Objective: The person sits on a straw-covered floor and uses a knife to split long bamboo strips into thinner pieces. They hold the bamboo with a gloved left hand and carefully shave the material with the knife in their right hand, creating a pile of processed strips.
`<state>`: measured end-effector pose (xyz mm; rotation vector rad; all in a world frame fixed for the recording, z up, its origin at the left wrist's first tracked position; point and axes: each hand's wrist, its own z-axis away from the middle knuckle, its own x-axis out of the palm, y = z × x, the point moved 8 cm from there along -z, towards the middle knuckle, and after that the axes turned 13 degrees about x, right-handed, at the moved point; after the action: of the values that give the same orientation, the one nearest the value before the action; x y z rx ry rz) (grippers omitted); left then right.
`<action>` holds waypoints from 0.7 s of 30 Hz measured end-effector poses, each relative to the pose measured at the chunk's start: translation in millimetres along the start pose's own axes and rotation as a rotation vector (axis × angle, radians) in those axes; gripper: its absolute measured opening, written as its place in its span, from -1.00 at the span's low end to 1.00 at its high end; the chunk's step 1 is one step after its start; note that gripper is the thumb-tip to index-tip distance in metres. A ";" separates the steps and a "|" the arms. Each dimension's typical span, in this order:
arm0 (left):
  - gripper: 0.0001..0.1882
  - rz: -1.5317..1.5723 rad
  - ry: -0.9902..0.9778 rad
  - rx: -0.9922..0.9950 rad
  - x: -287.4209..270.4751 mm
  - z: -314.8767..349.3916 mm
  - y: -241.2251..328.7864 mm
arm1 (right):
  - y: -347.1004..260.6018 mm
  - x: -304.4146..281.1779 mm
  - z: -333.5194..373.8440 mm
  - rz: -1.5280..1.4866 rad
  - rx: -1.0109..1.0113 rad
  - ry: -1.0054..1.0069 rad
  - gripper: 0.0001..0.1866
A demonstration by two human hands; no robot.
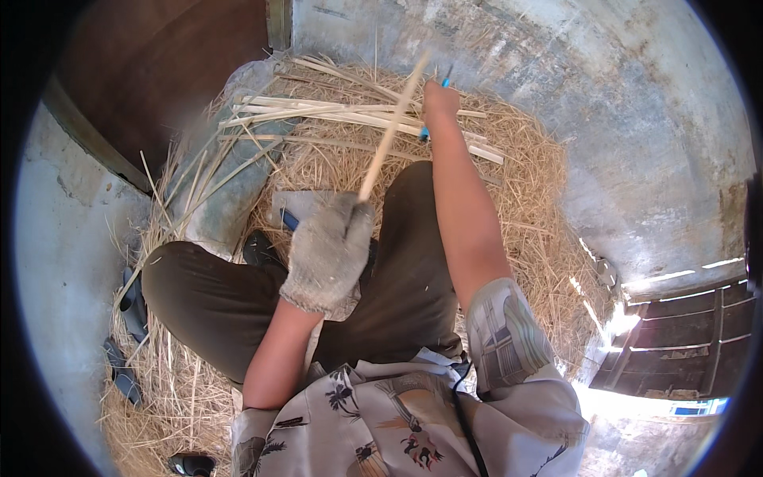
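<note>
My left hand (pixel 327 253), in a grey-white work glove, is closed around the lower end of a long, pale strip of split wood or bamboo (pixel 391 131). The strip slants up and away to the right, its far end blurred. My bare right hand (pixel 441 102) reaches far forward, fist closed on a blue-handled tool (pixel 424 133). A thin dark part sticks out above the fist, too blurred to name. Beyond and beside the held strip lies a bundle of similar pale strips (pixel 318 113), crossing beneath the right hand.
Loose straw or shavings (pixel 534 219) cover the floor around my bent legs. A pale, stained sack-like bulk (pixel 226 203) lies left. Dark sandals (pixel 123 374) rest by the left wall (pixel 67 230). Another wall (pixel 636 151) curves along the right, and a brown door (pixel 167 71) stands far left.
</note>
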<state>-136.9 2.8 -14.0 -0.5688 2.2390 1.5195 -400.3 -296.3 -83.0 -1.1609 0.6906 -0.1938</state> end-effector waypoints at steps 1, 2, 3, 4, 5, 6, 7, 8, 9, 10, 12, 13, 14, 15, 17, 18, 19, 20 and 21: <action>-0.71 -0.041 0.020 0.012 -2.6 -5.7 -5.9 | 8.2 10.0 -9.7 -0.301 0.142 -0.196 -0.59; -0.72 -0.086 0.049 0.003 -7.2 -8.2 -12.5 | 13.4 27.8 -4.6 -0.587 0.292 -0.409 -0.55; -0.73 -0.001 0.037 -0.050 -9.6 -11.4 -25.0 | 0.0 46.3 23.6 -0.592 0.260 -0.648 -0.56; -0.73 -0.003 0.039 -0.091 -14.1 -11.6 -35.9 | -22.4 55.9 73.0 -0.600 0.230 -0.895 -0.55; -0.73 0.008 0.029 -0.114 -11.8 -13.2 -45.9 | -38.4 54.3 113.5 -0.612 0.189 -1.118 -0.55; -0.73 0.018 0.013 -0.125 -8.0 -13.8 -51.4 | -39.5 52.0 131.5 -0.467 0.114 -1.113 -0.57; -0.72 0.151 0.060 -0.170 -2.3 -11.9 -54.6 | -41.0 54.0 148.5 -0.326 0.034 -1.101 -0.60; -0.72 0.145 0.047 -0.154 1.5 -11.6 -57.5 | -41.1 58.0 159.2 -0.187 -0.043 -1.086 -0.62; -0.72 0.138 0.034 -0.139 4.7 -11.9 -60.8 | -40.4 65.3 154.8 -0.210 -0.069 -1.104 -0.74; -0.72 0.131 0.021 -0.125 5.3 -12.3 -61.5 | -45.7 64.5 146.8 -0.322 -0.069 -1.036 -0.75; -0.70 0.319 -0.065 -0.244 9.1 -9.9 -53.9 | -52.5 57.1 125.8 -0.528 -0.067 -0.885 -0.77; -0.69 0.377 -0.113 -0.295 9.3 -8.7 -44.4 | -49.3 54.5 108.5 -0.668 -0.031 -0.890 -0.77; -0.69 0.434 -0.155 -0.350 11.3 -5.6 -40.2 | -46.2 46.7 100.3 -0.682 -0.029 -0.789 -0.76; -0.69 0.462 -0.155 -0.350 14.3 -4.2 -40.7 | -43.4 39.1 92.7 -0.695 -0.028 -0.686 -0.76; -0.69 0.518 -0.154 -0.353 21.5 -1.7 -45.8 | -43.1 28.2 95.3 -0.652 -0.061 -0.530 -0.73; -0.68 0.475 -0.124 -0.346 18.3 -3.5 -47.0 | -42.8 33.6 102.8 -0.592 -0.053 -0.593 -0.72; -0.67 0.432 -0.095 -0.340 15.0 -6.6 -48.1 | -42.2 39.6 109.3 -0.532 -0.045 -0.655 -0.70; -0.65 0.385 -0.068 -0.337 11.0 -8.2 -50.0 | -40.4 44.9 117.7 -0.474 -0.033 -0.717 -0.68; -0.65 0.352 -0.042 -0.310 8.3 -10.9 -55.5 | -42.3 49.5 126.9 -0.398 -0.066 -0.784 -0.68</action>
<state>-115.8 -27.0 -57.9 -0.2264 2.1681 2.0542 -278.0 -238.9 -37.1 -1.3037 -0.2292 -0.0364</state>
